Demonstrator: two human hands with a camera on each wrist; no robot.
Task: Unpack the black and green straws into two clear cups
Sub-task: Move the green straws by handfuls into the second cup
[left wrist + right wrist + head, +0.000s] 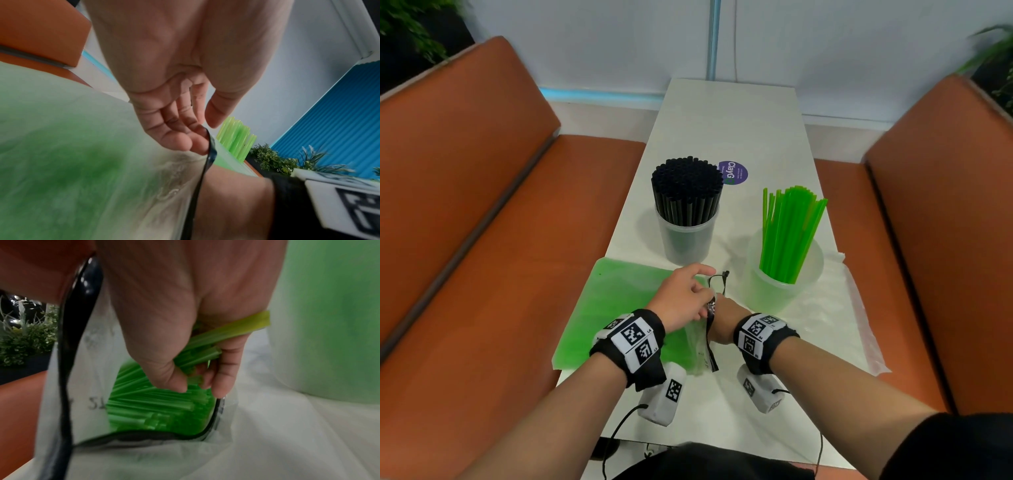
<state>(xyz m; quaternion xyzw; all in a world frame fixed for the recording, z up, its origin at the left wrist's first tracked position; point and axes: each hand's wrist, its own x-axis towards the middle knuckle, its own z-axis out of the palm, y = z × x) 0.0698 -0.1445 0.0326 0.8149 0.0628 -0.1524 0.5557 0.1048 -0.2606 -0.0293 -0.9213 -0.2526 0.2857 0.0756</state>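
A clear bag with a black rim (619,308) full of green straws (156,408) lies at the table's near left. My left hand (688,294) holds its rim (209,155) up with curled fingers (185,138). My right hand (197,382) reaches into the mouth and grips a bunch of green straws (226,332); in the head view only its back (726,315) shows. One clear cup (685,243) is packed with black straws (686,192). To its right, a second clear cup (767,291) holds green straws (787,233).
An empty clear plastic bag (852,301) lies crumpled along the table's right edge, beside and under the green cup. A purple sticker (732,173) sits behind the black straws. Orange benches (482,222) (928,240) flank the narrow white table (722,120).
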